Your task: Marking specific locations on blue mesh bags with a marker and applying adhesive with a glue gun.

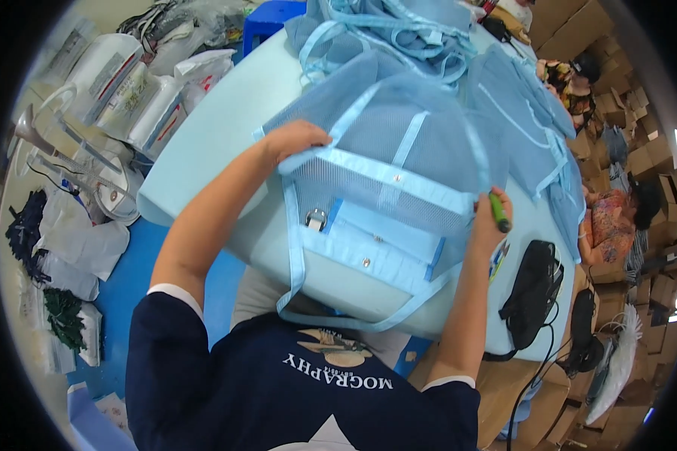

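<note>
A light-blue mesh tote bag (338, 180) lies spread before me on the pale table. Satin-like bands run along its top edge, and a snap button (398, 178) sits mid-band. My left hand (299, 140) is closed on the bag's upper left corner, by the strap. At the upper right corner, my right hand (491, 218) grips a green pen-like tool (499, 210) with a dark end. Its fingers also rest against the bag's edge; how they hold it is partly hidden. Below the band is a light-blue pocket panel (384, 240), and a long strap loop (296, 255) hangs toward my lap.
More blue mesh bags (387, 37) are heaped at the table's far side, others (519, 120) at the right. A black pouch (532, 289) with cables lies right of my forearm. Wrapped packages (120, 90) stand at left. Two people sit at far right among cardboard boxes (647, 158).
</note>
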Tool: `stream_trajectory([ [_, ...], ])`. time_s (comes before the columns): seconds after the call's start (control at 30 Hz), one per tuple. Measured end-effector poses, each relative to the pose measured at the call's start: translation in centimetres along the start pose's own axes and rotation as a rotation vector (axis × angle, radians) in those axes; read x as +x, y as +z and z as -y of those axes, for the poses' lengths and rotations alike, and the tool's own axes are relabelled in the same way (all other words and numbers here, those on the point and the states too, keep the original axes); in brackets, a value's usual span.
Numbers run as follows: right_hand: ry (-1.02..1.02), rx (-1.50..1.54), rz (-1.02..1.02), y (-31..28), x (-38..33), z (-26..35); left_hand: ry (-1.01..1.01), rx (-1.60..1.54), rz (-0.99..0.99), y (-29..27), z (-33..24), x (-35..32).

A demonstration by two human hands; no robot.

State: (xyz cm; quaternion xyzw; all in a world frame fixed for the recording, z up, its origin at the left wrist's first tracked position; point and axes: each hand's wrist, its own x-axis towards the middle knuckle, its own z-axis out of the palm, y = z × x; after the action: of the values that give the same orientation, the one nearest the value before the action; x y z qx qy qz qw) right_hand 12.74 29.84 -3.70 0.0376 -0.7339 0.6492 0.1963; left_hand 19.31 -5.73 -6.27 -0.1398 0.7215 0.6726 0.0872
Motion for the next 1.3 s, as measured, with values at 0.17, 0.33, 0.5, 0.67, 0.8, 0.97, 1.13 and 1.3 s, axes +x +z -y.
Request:
stream_trajectory([
  [0.17, -0.298, -0.629, -0.010, 1.1, -1.2, -1.5, -0.077, -0.413, 0.073, 0.5, 0.8, -1.3],
  [0.33, -0.854, -0.697, -0.092, 2.1, -2.3, 0.3, 0.002, -0.345, 0.073, 1.1, 1.2, -1.2],
  [0.5, -1.113, -0.281, 0.539, 8.4, -6.4, 3.7, -0.029, -0.384, 0.096, 1.0, 1.1, -1.5],
  [0.67, -1.030, -0.243, 0.776, 11.3, -8.2, 2.5, 0.120, -0.328, -0.023, 0.9, 1.7, -1.6],
  [0.8, -0.914, -0.207, 0.800, 11.5, -8.4, 0.6, 0.453, 0.215, -0.517, 1.1, 1.1, -5.4],
  [0.97, -0.763, -0.141, 0.792, 11.2, -8.4, -0.4, 0.793, 1.108, -0.524, 6.0, 2.0, -12.0],
  [1.13, -0.579, 0.052, 0.840, 11.3, -8.5, -1.1, 0.548, 1.251, -0.546, 8.0, 5.0, -12.6],
  [1.3, -0.397, 0.015, 0.851, 11.1, -8.2, 0.1, 0.508, 1.090, -0.514, 8.0, 4.3, -12.6],
])
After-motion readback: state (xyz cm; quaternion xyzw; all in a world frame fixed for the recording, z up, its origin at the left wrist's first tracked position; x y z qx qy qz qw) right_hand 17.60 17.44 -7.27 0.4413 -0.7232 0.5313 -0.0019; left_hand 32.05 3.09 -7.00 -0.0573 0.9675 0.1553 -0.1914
